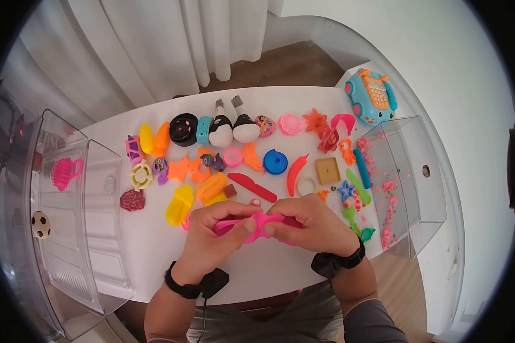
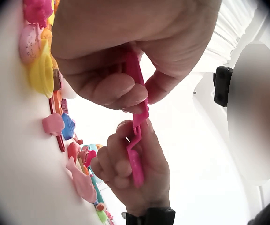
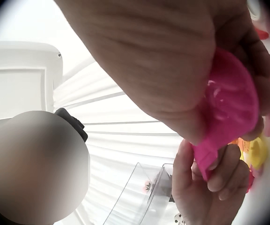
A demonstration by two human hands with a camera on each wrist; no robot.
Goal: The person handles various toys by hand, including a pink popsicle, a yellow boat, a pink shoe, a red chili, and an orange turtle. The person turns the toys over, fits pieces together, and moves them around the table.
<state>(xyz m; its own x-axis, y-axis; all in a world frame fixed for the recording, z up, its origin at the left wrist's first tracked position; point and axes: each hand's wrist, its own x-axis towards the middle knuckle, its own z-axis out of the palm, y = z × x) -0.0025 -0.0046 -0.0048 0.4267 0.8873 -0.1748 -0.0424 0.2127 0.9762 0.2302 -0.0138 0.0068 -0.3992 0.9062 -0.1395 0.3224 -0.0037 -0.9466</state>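
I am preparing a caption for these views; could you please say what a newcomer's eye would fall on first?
The bright pink toy comes first, held by the left grip and right grip over the white table. Next come the blue toy telephone near the table's far right corner and the soccer ball at the far left.

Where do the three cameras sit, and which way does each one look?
Head: on the person's head, looking forward and down at a white, curved-edged table; left hand, right hand, forearms and legs show.
Left wrist: on that wrist, looking past the left hand toward the other; the blurred head shows too.
Right wrist: on that wrist, looking past the right hand toward the other; a clear plastic bin and the head show.
Shared: both wrist views show the bright pink curved plastic piece, held by both hands.
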